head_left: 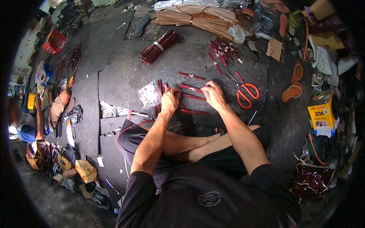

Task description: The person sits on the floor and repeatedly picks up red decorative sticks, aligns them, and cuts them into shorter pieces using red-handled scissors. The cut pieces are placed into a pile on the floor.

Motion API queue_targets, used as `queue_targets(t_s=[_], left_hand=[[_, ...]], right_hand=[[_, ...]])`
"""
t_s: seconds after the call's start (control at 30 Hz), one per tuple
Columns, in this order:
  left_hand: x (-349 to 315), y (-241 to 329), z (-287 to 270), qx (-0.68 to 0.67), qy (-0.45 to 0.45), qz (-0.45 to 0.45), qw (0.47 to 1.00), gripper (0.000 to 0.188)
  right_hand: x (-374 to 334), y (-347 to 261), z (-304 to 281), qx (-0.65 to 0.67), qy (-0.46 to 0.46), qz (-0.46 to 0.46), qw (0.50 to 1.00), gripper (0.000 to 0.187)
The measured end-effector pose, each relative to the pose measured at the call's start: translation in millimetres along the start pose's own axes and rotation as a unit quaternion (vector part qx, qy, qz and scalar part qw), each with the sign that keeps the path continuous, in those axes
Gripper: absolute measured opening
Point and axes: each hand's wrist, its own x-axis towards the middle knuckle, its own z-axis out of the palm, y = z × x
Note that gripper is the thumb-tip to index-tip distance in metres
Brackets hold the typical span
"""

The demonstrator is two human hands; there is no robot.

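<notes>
In front of my crossed legs, a dark red strap with a small silver buckle (191, 88) runs between my hands. My right hand (215, 95) is closed on its right end with bent fingers. My left hand (170, 100) is closed near the left ends of this strap and a plain dark red strap (193, 97); what its fingertips hold is hidden. Upright straps (160, 84) lie just beyond the left hand, beside a clear plastic bag of small shiny pieces (149, 94). Another buckled strap (192, 76) lies farther away, and one more strap (194, 112) nearer my legs.
Orange-handled scissors (247, 95) lie right of my right hand. Beyond are a banded bundle of dark red strips (159, 46), a pile of buckled straps (223, 50) and tan strips (197, 19). Sandals (294, 83) and a yellow box (322, 112) stand right; another person (38, 114) sits left.
</notes>
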Motion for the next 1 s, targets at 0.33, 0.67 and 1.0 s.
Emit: queue_targets(t_s=[0.33,0.67,1.0], left_hand=[[5,3,0,0.003,0.046,0.063,0.997,0.027],[-41,21,19,0.182,-0.092,0.149,0.968,0.064],[-47,16,26,0.186,-0.124,0.149,0.963,0.077]], right_hand=[[-1,-9,-2,-0.01,-0.056,-0.031,0.998,0.019],[-1,-16,1,-0.067,-0.071,-0.049,0.994,0.023],[-2,-14,6,-0.07,-0.067,-0.072,0.993,0.024]])
